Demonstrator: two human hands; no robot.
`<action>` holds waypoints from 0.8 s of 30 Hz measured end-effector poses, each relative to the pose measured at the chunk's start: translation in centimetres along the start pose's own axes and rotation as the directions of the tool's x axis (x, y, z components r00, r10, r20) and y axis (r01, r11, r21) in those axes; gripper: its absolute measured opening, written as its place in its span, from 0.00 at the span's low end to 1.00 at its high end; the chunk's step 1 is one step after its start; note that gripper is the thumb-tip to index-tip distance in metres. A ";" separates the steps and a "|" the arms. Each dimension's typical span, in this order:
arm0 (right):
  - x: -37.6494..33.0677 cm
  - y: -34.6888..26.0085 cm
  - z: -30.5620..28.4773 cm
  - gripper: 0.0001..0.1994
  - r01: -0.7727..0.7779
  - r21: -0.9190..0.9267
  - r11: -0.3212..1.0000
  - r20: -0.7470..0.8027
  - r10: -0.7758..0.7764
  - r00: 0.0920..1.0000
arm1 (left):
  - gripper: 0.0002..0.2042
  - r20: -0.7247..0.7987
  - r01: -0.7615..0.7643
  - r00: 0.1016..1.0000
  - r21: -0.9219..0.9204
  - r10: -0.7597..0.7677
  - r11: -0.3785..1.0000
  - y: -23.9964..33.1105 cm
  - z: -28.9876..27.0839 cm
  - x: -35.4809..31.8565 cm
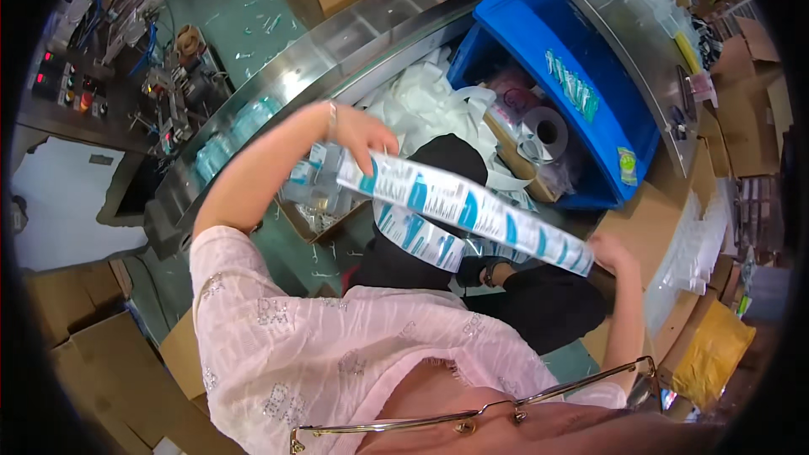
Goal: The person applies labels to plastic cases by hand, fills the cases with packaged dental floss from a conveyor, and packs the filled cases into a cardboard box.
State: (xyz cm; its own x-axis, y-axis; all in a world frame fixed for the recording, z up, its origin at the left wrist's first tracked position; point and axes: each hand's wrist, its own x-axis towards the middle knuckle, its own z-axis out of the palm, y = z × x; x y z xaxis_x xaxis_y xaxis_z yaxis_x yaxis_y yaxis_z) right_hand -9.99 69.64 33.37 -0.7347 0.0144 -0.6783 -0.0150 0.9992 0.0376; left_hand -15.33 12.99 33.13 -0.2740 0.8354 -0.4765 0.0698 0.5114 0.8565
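Observation:
A long strip of white labels with blue-teal patches (463, 206) stretches slantwise across my lap. Its upper left end is pinched by my left hand (362, 135), the thumb lying on its face. At the lower right end, my right hand (613, 254) grips the strip, its fingers partly hidden. Beneath the taut length, a second run of the same label strip (419, 236) loops over my dark trousers; whether the two are joined I cannot tell. Left of it, clear plastic packs (324, 173) with blue-and-white labels lie above an open carton (316, 223).
A blue plastic bin (548, 59) lies tipped at the right, with a roll (546, 133) and cardboard inside. Tangled white strip (421, 101) is heaped beside it. A metal bench (337, 42) curves across the back. Machinery (168, 93) stands far left, and cartons (93, 371) near left.

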 end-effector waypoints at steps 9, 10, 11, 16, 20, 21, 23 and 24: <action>-2.9 -27.6 3.3 0.26 0.810 -0.073 0.582 -0.536 -0.708 0.460 | 0.30 -0.624 0.572 0.414 -0.388 -0.663 0.722 -6.8 13.4 1.9; -3.2 -28.2 4.2 0.26 0.773 -0.153 0.615 -0.567 -0.696 0.441 | 0.31 -0.337 0.408 0.600 -0.651 -0.725 0.640 -6.8 15.2 2.0; -3.5 -28.8 5.3 0.26 0.801 -0.096 0.591 -0.565 -0.695 0.445 | 0.30 -0.116 0.151 0.678 -0.944 -0.726 0.292 -9.4 18.6 3.1; -5.2 -28.0 8.4 0.27 0.844 0.006 0.536 -0.638 -0.648 0.416 | 0.12 -0.441 -0.873 0.487 -0.222 -0.754 -0.434 -7.5 17.9 8.6; -5.2 -27.2 6.9 0.31 0.849 0.167 0.501 -0.710 -0.537 0.456 | 0.19 -0.800 -0.966 0.258 -0.228 -0.542 -0.122 -5.6 12.4 7.6; -4.7 -27.1 5.9 0.31 0.841 0.156 0.518 -0.738 -0.505 0.448 | 0.19 -0.819 -0.961 0.276 -0.249 -0.503 -0.122 -2.9 11.1 7.9; -4.0 -27.5 3.7 0.33 0.759 0.633 0.152 -0.673 -0.375 0.637 | 0.24 -0.968 -0.978 0.084 -0.126 -0.238 0.169 2.1 10.3 8.0; -3.7 -27.1 2.7 0.34 0.742 0.649 0.166 -0.656 -0.373 0.657 | 0.29 -0.977 -0.968 0.127 -0.160 -0.172 0.195 3.8 9.9 8.7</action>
State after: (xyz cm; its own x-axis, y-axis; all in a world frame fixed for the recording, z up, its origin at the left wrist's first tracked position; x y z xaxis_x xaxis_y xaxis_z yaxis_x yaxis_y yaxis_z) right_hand -5.01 42.61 32.84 -0.9214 -0.3880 0.0217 -0.1078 0.2015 -0.9735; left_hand -7.92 24.16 30.25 -0.9838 -0.1786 -0.0140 0.1251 -0.7410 0.6597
